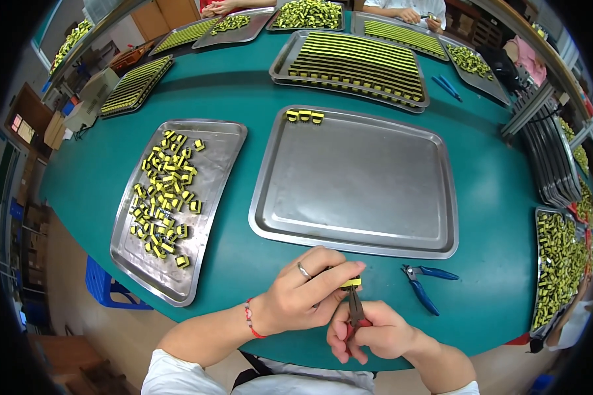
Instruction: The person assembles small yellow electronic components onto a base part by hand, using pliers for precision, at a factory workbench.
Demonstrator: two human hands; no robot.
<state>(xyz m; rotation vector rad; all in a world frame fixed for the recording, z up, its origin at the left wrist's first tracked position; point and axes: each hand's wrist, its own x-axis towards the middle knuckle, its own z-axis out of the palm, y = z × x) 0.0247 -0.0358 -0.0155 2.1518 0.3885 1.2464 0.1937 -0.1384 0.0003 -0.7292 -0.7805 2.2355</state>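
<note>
My left hand (313,289) is closed round a small transformer (352,283) with yellow tape and a black body, pinched between the fingertips. In my right hand (379,329) is a pair of needle-nose pliers (356,307) with red handles. Their dark jaws point up and meet the near side of the transformer; whether they grip a pin there is too small to tell. Beyond my hands lies a large metal tray (356,191), with a short row of 3 transformers (304,116) in its far left corner. A second metal tray (211,191) to the left holds a loose heap of transformers (168,191).
Blue-handled cutters (425,283) lie right of my hands. Behind the large tray stand stacked trays (349,92) of transformers in rows, with blue tweezers (447,87) beside them. Another full tray (539,270) is at the right edge. Two people's hands (408,14) show across the green table (494,171).
</note>
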